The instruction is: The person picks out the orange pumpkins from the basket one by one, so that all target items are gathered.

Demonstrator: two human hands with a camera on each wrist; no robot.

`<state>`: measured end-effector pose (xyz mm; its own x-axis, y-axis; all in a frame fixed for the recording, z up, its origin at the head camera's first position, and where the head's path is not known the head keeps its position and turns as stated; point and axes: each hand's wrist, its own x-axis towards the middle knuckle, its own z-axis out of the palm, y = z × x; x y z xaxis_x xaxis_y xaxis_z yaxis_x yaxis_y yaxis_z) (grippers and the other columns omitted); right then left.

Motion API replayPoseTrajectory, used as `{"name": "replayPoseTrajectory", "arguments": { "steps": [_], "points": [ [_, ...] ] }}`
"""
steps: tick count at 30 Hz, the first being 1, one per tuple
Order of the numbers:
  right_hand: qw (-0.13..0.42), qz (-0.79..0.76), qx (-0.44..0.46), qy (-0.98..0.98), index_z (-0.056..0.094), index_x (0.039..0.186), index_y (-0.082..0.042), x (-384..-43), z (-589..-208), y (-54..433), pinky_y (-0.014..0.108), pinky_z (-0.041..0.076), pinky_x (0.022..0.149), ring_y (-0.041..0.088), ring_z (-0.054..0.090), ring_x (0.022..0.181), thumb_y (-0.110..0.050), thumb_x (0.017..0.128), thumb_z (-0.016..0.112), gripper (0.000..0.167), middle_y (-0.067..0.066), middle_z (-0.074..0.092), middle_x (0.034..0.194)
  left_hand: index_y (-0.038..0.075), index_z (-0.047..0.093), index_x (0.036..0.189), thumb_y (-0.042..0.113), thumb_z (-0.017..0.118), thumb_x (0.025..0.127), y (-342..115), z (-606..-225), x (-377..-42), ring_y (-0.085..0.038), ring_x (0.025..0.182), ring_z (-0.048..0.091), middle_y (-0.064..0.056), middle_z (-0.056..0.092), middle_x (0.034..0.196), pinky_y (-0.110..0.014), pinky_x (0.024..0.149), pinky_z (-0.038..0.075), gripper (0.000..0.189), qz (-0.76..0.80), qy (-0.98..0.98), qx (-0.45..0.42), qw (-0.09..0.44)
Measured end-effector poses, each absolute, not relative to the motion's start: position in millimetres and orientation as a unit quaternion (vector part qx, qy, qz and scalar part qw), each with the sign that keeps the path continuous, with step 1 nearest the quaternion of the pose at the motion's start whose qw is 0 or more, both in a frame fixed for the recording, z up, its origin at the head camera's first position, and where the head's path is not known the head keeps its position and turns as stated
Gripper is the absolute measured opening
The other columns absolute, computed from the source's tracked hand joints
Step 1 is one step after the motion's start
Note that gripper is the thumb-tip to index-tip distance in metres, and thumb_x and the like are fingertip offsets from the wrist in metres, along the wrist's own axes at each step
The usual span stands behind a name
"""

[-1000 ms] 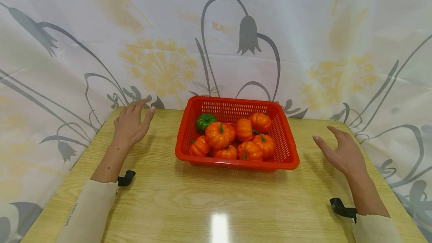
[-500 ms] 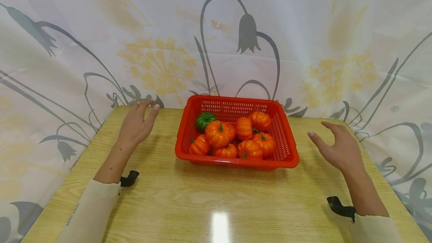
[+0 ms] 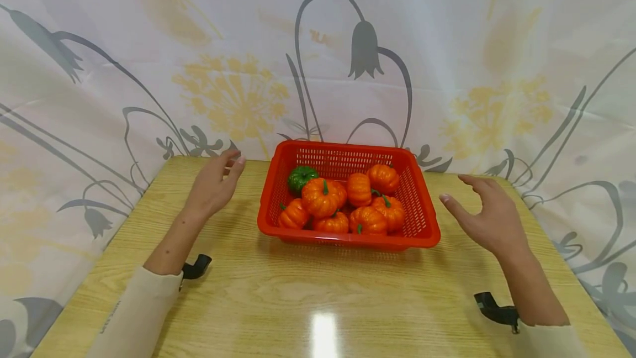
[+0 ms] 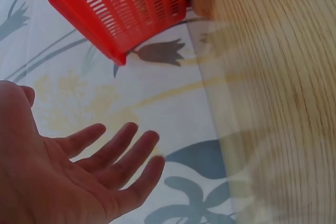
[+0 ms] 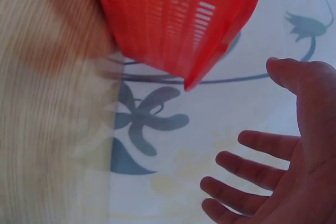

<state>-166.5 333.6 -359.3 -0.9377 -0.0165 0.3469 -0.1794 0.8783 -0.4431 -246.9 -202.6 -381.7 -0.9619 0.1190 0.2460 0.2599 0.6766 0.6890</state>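
Note:
A red plastic basket (image 3: 348, 240) with slotted walls sits on the table, holding several small orange pumpkins (image 3: 319, 198) and one green pumpkin (image 3: 301, 179) at its back left. My left hand (image 3: 212, 185) hovers to the left of the basket, fingers relaxed and holding nothing. On the other side, my right hand (image 3: 492, 217) is apart from the basket's right wall, thumb and fingers spread. Both wrist views show bare palms, with the basket's side (image 4: 131, 9) beyond the left fingers and its opposite side (image 5: 168, 19) beyond the right fingers.
The wood-grain table (image 3: 278, 303) runs back to a white curtain (image 3: 223, 26) printed with grey and yellow flowers, which also hangs at both sides. Black wrist mounts (image 3: 197, 267) show below each hand.
Both hands have moved inward toward the basket, the left one rightward and the right one leftward. The basket and pumpkins have stayed in place.

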Motion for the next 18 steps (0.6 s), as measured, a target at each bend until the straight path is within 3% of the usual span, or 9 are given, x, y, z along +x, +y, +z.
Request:
{"name": "replayPoseTrajectory", "arguments": {
  "steps": [12, 18],
  "points": [
    [0.197, 0.258, 0.104, -0.940, 0.060, 0.145, -0.001, -163.2, -347.9, 304.0, 0.074, 0.041, 0.102, 0.051, 0.052, 0.130, -0.038, 0.097, 0.076, 0.063, 0.027, 0.059, 0.142, 0.013, 0.044, 0.162, 0.059, 0.039, 0.110, -185.7, -383.3, -249.0, -0.046, 0.128, 0.062, -0.022, 0.057, 0.149, -0.062, 0.106, 0.051, 0.070, -0.428, -0.898, -0.094, 0.038],
    [0.183, 0.270, 0.112, -0.939, 0.060, 0.148, -0.005, -167.1, -343.1, 286.4, 0.070, 0.042, 0.105, 0.046, 0.054, 0.131, -0.040, 0.096, 0.078, 0.065, 0.021, 0.058, 0.143, 0.013, 0.042, 0.163, 0.056, 0.041, 0.111, -176.6, -382.3, -253.8, -0.041, 0.123, 0.067, -0.022, 0.059, 0.146, -0.059, 0.102, 0.054, 0.067, -0.431, -0.897, -0.095, 0.029]
  ]
}}
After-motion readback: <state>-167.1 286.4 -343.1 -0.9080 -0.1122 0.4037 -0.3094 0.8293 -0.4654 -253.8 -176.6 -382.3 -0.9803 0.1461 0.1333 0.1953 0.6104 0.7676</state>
